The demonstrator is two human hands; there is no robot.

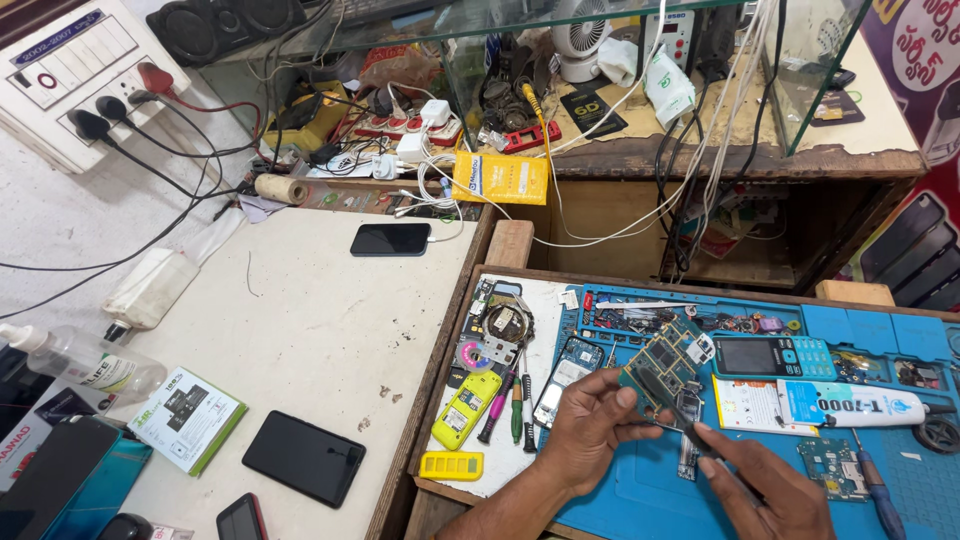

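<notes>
Head view shows the left hand (590, 425) pinching a green circuit board (662, 368) above the blue repair mat (640, 490) while the right hand (765, 480) grips dark tweezers (672, 402); steadying the board and keeping the tips gentle seems wise.

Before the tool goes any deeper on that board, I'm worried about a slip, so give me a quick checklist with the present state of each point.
1. Board held: ok. The left hand pinches the green circuit board by its near edge.
2. Tool gripped: ok. The right hand holds a dark slim tool.
3. Tip on the right spot: cannot tell, too small to see.
4. Board supported underneath: not ok, it is tilted up off the blue mat.
5. Nearby clutter: not ok. The glue tube and teal keypad phone lie close beside the board.
</notes>
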